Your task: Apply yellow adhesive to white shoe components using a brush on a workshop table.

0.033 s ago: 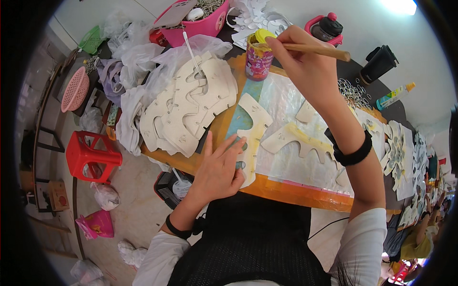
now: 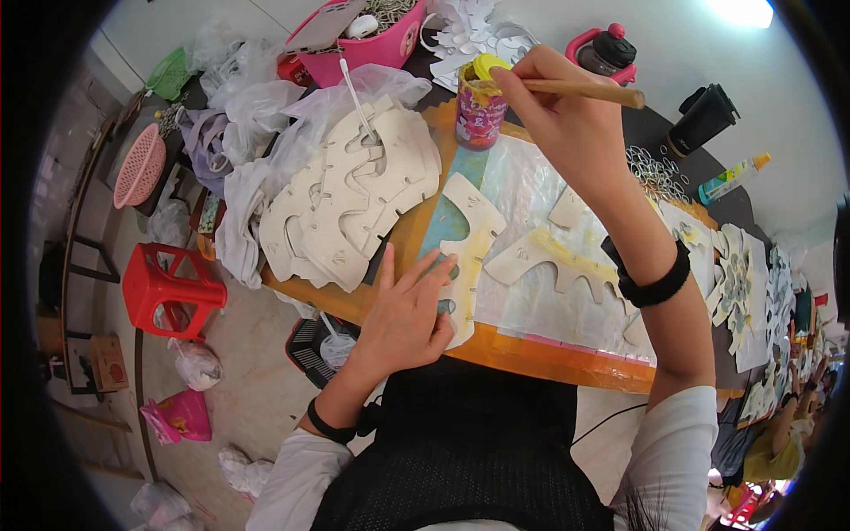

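Note:
My right hand [image 2: 571,111] is closed around a wooden-handled brush [image 2: 589,89] at the mouth of a purple patterned jar [image 2: 481,115]. The jar has a yellow top and yellowish smears at its rim; the brush's working end is hard to make out there. My left hand [image 2: 403,314] lies with fingers spread on a curved cream cut-out piece [image 2: 478,232], which carries a yellowish band along its surface. Another notched cream piece [image 2: 542,248] with a yellow streak lies to its right. A pile of similar cream pieces [image 2: 341,208] is at the left.
Brown tape edges the work table [image 2: 531,358]. Behind are a pink basket [image 2: 381,44], a pink-handled bottle [image 2: 609,55], a black tumbler [image 2: 702,119], a glue bottle [image 2: 733,179] and metal rings [image 2: 657,174]. A red stool [image 2: 173,290] stands on the floor, left.
The free end of the brush handle has shifted slightly left and up in my right hand. My left hand and the pieces stay in place.

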Demonstrator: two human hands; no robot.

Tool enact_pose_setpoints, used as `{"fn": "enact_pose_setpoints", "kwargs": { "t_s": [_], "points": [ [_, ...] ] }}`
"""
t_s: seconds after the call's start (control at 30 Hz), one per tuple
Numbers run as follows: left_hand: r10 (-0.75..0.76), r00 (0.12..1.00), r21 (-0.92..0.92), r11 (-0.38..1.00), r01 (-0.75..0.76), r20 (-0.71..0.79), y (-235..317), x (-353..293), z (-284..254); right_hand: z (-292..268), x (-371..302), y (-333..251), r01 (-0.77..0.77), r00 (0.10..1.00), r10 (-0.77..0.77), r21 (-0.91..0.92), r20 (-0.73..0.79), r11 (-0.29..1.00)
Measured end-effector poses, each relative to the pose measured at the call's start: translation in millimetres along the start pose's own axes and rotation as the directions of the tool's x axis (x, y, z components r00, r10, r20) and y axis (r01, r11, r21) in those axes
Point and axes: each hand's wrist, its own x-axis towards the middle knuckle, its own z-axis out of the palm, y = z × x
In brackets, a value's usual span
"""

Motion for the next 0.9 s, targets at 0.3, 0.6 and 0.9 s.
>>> {"fn": "enact_pose_setpoints", "kwargs": {
  "t_s": [0.3, 0.6, 0.9],
  "points": [
    [0.005, 1.000, 0.002, 1.000, -0.005, -0.004, -2.2, 5.0, -1.7, -12.3, 9.8, -9.7, 0.065, 0.977, -0.066, -0.011, -0.204, 0.998],
    [0.005, 1.000, -0.001, 1.000, -0.005, -0.018, -3.5, 6.3, -0.4, 3.1, 16.1, -1.8, 0.210, 0.976, -0.216, -0.122, -0.037, 0.970],
    [0.002, 1.000, -0.006, 1.000, -0.002, -0.013, -3.6, 6.0, 0.8, 7.7, 21.0, 4.1, 0.091, 0.991, -0.104, -0.137, -0.090, 0.986]
  ]
}}
